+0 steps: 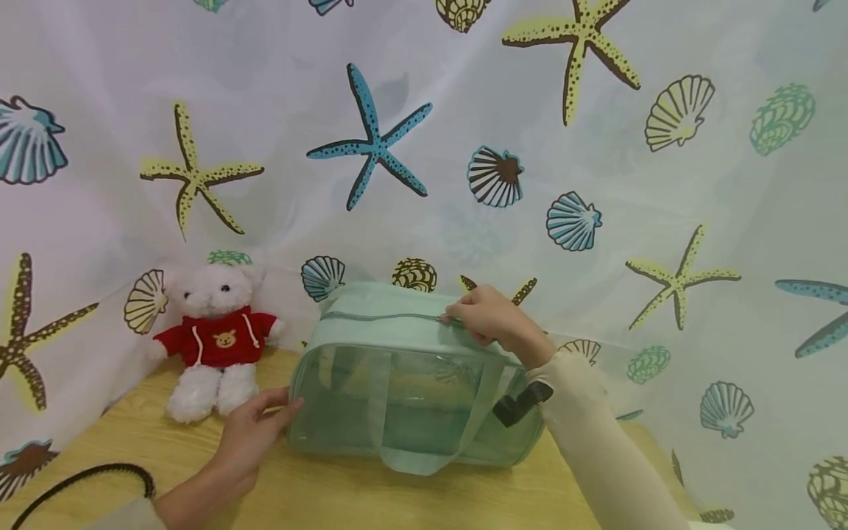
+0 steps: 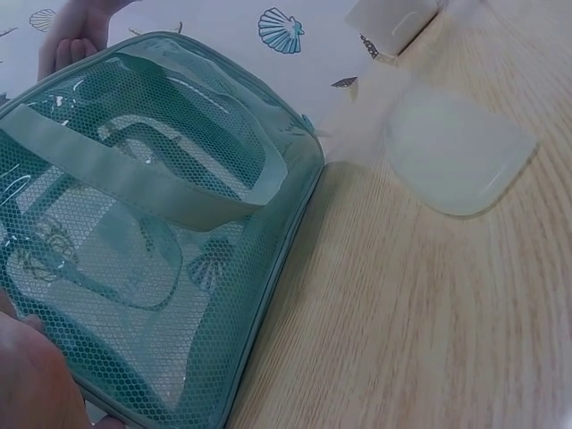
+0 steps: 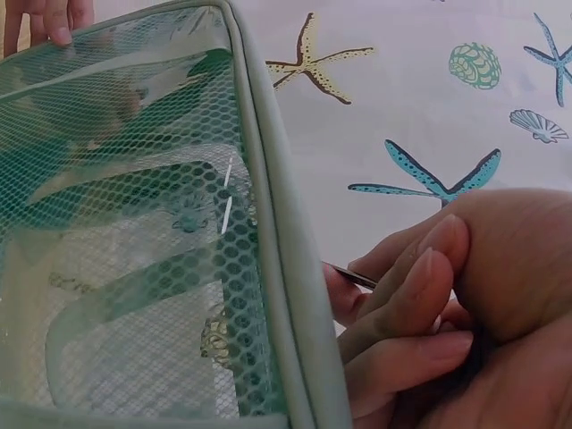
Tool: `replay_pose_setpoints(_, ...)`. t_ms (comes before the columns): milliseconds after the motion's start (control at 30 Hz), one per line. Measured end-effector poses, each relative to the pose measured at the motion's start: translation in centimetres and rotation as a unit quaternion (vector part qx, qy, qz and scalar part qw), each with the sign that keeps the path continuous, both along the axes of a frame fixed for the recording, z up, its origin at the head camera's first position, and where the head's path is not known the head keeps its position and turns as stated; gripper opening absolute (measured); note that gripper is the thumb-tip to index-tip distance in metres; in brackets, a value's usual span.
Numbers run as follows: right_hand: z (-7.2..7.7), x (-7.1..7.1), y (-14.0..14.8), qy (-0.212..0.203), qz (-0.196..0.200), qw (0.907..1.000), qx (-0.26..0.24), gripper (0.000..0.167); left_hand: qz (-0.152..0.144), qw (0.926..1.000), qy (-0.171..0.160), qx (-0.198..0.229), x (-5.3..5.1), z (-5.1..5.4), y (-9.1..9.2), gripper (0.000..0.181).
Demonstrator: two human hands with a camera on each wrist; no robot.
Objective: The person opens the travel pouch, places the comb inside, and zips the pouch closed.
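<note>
A pale green bag (image 1: 424, 397) with clear mesh sides and a strap handle (image 2: 134, 179) stands upright on the table. Along its top runs a zipper (image 1: 377, 317). My right hand (image 1: 493, 320) pinches a small metal zipper pull (image 3: 353, 276) at the top, right of the bag's middle; its fingers are curled in the right wrist view. At the bag's left end, my left hand (image 1: 248, 434) holds the side edge between thumb and fingers. Through the mesh the bag's far side shows.
A white teddy bear (image 1: 215, 338) in a red hoodie sits left of the bag. A translucent pale piece (image 2: 458, 154) and a white object (image 2: 393, 22) lie on the table (image 1: 371, 500). A black cable (image 1: 99, 471) curves at lower left. Patterned cloth (image 1: 424, 243) hangs behind.
</note>
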State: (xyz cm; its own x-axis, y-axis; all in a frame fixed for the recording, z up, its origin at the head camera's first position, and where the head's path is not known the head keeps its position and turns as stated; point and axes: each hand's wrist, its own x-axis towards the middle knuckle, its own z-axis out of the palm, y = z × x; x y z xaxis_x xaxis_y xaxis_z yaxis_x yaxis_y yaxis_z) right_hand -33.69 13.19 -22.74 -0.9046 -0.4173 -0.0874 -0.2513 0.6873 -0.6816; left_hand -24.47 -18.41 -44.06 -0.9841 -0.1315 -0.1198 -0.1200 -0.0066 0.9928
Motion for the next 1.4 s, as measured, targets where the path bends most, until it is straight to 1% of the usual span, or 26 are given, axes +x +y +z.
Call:
replay_pose_setpoints(200, 0.5, -0.1, -0.7, 0.007, -0.007, 0.9999, 0.008, 0.032, 0.002, 1.0000, 0.009, 0.003, -0.2, 0.0, -0.1, 0.056)
replay_pose_setpoints(333, 0.5, -0.4, -1.3, 0.004, 0.003, 0.9998, 0.019, 0.032, 0.005, 0.9999, 0.007, 0.007, 0.0, -0.1, -0.2, 0.053)
replay_pose_setpoints(500, 0.8, -0.3, -2.2, 0.017, 0.010, 0.9996, 0.022, 0.031, 0.005, 0.9999, 0.008, 0.012, 0.1, -0.1, -0.4, 0.052)
replay_pose_setpoints(733, 0.5, -0.5, -3.3, 0.019, 0.015, 0.9995, 0.022, 0.030, 0.001, 1.0000, 0.006, 0.008, 0.2, 0.0, -0.4, 0.049)
replay_pose_setpoints(833, 0.5, -0.5, -4.0, 0.019, 0.023, 0.9993, 0.023, 0.033, 0.002, 1.0000, 0.003, 0.006, 0.4, 0.0, -0.3, 0.049)
replay_pose_setpoints(1000, 0.6, -0.1, -5.1, 0.020, 0.039, 0.9986, 0.030, 0.050, 0.005, 1.0000, 0.001, 0.001, 0.7, 0.2, -0.2, 0.052)
replay_pose_setpoints(1067, 0.7, 0.1, -5.5, 0.016, 0.041, 0.9984, 0.035, 0.055, 0.004, 1.0000, 0.001, -0.002, 0.7, 0.2, -0.2, 0.053)
replay_pose_setpoints(1233, 0.7, 0.2, -6.1, 0.013, 0.042, 0.9979, 0.047, 0.059, 0.003, 1.0000, 0.005, -0.001, 0.7, -0.1, -0.2, 0.052)
replay_pose_setpoints(1400, 0.3, -0.2, -6.7, 0.020, 0.049, 0.9975, 0.047, 0.061, 0.003, 0.9999, 0.010, 0.003, 0.6, -0.5, -0.2, 0.051)
